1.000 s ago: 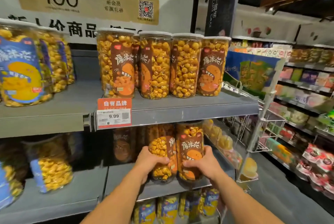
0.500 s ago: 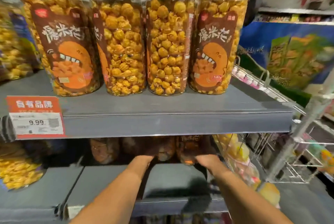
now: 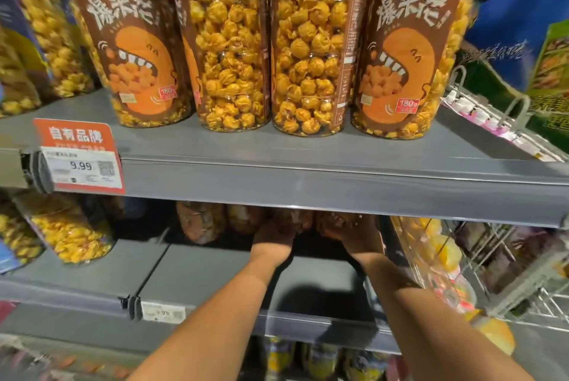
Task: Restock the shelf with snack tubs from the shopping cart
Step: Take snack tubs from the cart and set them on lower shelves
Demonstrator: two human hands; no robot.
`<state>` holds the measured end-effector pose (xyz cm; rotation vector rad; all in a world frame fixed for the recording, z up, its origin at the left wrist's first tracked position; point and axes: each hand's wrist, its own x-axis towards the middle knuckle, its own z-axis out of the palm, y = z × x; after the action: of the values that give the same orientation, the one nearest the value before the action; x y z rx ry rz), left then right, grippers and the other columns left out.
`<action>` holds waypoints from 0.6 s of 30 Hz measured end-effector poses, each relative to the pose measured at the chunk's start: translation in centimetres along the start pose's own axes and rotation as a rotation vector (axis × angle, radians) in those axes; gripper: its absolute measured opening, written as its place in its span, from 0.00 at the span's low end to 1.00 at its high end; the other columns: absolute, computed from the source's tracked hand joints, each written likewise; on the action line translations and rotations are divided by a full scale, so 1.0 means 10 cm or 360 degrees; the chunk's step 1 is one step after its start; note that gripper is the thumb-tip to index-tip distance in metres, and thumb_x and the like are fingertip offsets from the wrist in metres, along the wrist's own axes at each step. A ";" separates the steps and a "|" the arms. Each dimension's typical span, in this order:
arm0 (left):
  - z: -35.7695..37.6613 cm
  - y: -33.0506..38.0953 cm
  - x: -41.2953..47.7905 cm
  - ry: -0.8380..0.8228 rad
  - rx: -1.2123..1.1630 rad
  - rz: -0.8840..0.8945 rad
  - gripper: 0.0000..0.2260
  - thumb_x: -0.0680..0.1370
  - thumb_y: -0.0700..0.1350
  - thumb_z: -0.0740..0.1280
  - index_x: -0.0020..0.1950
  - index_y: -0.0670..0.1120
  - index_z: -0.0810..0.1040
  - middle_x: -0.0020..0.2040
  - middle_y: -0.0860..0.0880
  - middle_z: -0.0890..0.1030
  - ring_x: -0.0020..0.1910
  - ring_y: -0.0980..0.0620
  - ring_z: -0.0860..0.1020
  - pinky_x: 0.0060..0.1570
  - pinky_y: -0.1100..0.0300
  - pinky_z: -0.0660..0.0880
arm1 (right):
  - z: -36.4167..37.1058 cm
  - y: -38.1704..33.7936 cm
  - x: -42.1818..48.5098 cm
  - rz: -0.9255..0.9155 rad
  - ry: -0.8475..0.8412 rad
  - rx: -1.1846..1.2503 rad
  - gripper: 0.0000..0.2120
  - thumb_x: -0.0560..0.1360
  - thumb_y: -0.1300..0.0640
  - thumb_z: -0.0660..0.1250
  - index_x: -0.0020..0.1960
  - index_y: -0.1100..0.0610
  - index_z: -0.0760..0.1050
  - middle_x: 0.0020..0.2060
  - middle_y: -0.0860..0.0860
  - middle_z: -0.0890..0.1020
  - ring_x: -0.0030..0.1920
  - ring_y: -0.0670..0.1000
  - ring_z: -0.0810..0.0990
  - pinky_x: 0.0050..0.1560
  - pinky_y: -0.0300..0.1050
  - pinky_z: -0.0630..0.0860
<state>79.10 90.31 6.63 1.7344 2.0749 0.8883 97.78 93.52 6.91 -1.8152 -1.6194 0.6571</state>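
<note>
Both my arms reach deep under the upper shelf [image 3: 338, 183] onto the lower shelf [image 3: 197, 273]. My left hand [image 3: 272, 237] holds a brown-labelled popcorn tub [image 3: 292, 220] in the shadow at the back. My right hand [image 3: 354, 237] holds a second popcorn tub [image 3: 335, 217] right beside it. The two tubs stand upright and touch each other; their upper parts are hidden by the shelf edge. Two more dim tubs [image 3: 200, 222] stand to their left.
Several brown-labelled popcorn tubs [image 3: 141, 42] fill the upper shelf above a 9.99 price tag [image 3: 81, 162]. Blue-labelled popcorn tubs [image 3: 70, 233] sit at the left of the lower shelf. A wire rack [image 3: 508, 273] with snack packs hangs at the right. More tubs [image 3: 320, 359] stand below.
My hands have pushed the two tubs from the lower shelf's front to its back. My head has come closer, so the upper shelf now covers the tubs' tops.
</note>
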 end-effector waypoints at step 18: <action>-1.50 -0.64 -1.54 -0.0517 -0.0200 -0.0246 0.30 0.76 0.50 0.70 0.75 0.44 0.66 0.71 0.44 0.73 0.69 0.46 0.72 0.69 0.56 0.67 | 0.28 -1.12 -2.15 0.0055 -0.0390 -0.0219 0.12 0.73 0.56 0.73 0.36 0.52 0.72 0.45 0.55 0.82 0.47 0.50 0.76 0.53 0.44 0.75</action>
<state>68.87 70.99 11.66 1.5148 1.8676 0.6292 85.34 73.25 12.30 -1.9257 -1.8350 0.8289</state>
